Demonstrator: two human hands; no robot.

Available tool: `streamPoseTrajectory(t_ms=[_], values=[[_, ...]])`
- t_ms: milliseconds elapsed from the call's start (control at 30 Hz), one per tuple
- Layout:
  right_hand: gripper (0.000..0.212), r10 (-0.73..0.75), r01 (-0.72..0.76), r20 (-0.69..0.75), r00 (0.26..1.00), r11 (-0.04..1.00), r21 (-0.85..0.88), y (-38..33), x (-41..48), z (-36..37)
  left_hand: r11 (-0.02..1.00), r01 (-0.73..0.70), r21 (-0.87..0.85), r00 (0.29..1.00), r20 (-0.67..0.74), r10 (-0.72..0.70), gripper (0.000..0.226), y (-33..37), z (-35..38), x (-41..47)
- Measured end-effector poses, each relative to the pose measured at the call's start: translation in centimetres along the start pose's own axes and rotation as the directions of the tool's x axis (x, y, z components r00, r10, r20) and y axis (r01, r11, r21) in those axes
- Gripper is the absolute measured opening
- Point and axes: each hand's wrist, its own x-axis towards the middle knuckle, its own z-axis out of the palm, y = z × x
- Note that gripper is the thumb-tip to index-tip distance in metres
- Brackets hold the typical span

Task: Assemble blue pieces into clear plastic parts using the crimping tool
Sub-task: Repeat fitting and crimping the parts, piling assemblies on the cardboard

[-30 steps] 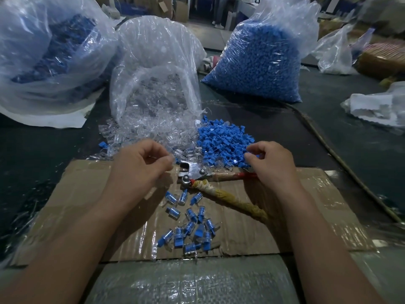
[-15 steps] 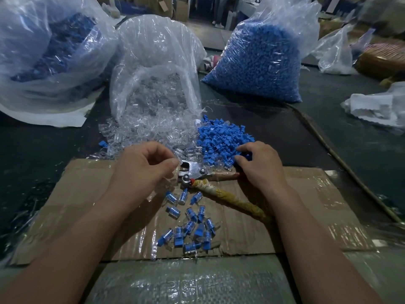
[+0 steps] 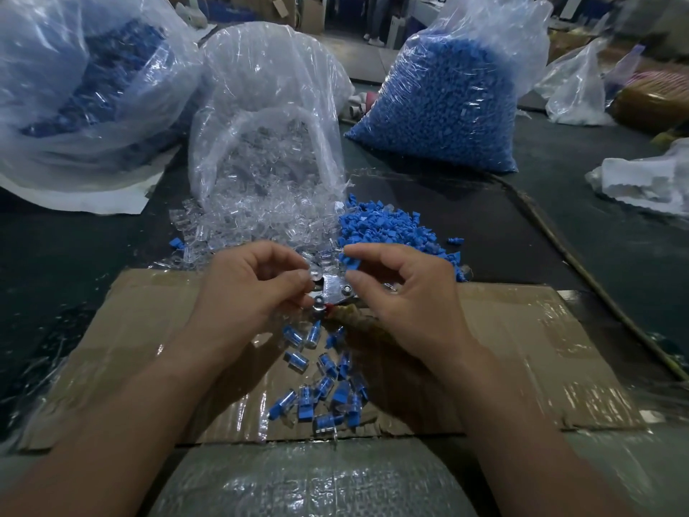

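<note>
Both hands have drawn together above the crimping tool (image 3: 336,292). The right hand (image 3: 406,292), half a second ago down at the blue heap, is now lifted with one blue piece (image 3: 350,260) pinched between thumb and forefinger. The left hand (image 3: 257,285) faces it, its thumb and forefinger pinching a clear part (image 3: 314,275). The two pieces sit just apart, not yet joined.

Along the far side of the dark table (image 3: 596,236) stand three large plastic bags: one with bluish contents (image 3: 74,87) at the far left, a bag of clear parts (image 3: 268,143) in the middle with its mouth open toward the person, and a bag of blue pieces (image 3: 440,106) to its right. A taped cardboard sheet (image 3: 522,348) covers the near edge. At its far edge lie a loose clear heap (image 3: 238,225) and the blue heap (image 3: 391,229), touching each other. The tool rests on the cardboard's far edge between the hands, its handles mostly hidden under the right hand. Finished pieces (image 3: 324,386) are scattered at the cardboard's near middle.

Both parts look tiny, light and stiff. The clear one is probably slick and thin-walled, so it is best held by its sides with the open end left free. The blue one is best held at its broader end, leaving the narrow end to go in.
</note>
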Motion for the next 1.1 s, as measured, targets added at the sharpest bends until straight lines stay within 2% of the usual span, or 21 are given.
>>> streamPoseTrajectory(t_ms=[200, 367, 567, 733, 967, 1100], values=[[0.029, -0.126, 0.13, 0.076, 0.989, 0.99, -0.056, -0.4, -0.3, 0.7, 0.999, -0.033, -0.012, 0.999, 0.018, 0.034, 0.012, 0.0, 0.2, 0.0], [0.029, -0.165, 0.182, 0.122, 0.979, 0.973, -0.14, -0.3, -0.2, 0.6, 0.998, -0.061, -0.001, 0.996, 0.067, 0.061, 0.008, 0.1, 0.4, -0.2], [0.027, -0.142, 0.143, 0.041, 0.989, 0.99, -0.008, -0.2, -0.2, 1.0, 0.996, -0.019, -0.084, 0.996, 0.086, 0.026, 0.015, 0.2, 0.5, -0.2], [0.023, -0.133, 0.135, -0.026, 0.991, 0.987, 0.085, 0.0, -0.4, 1.2, 0.977, 0.039, -0.21, 0.993, 0.114, -0.015, 0.007, 0.2, 0.3, -0.2], [0.022, -0.155, 0.158, -0.071, 0.985, 0.987, 0.037, 0.0, -0.3, 1.2, 0.976, 0.039, -0.215, 0.993, 0.115, -0.014, 0.012, 0.1, 0.2, -0.3], [0.025, -0.185, 0.185, -0.029, 0.982, 0.983, -0.009, 0.2, -0.3, 1.2, 0.975, 0.047, -0.218, 0.995, 0.1, -0.026, 0.01, 0.1, 0.2, -0.2]])
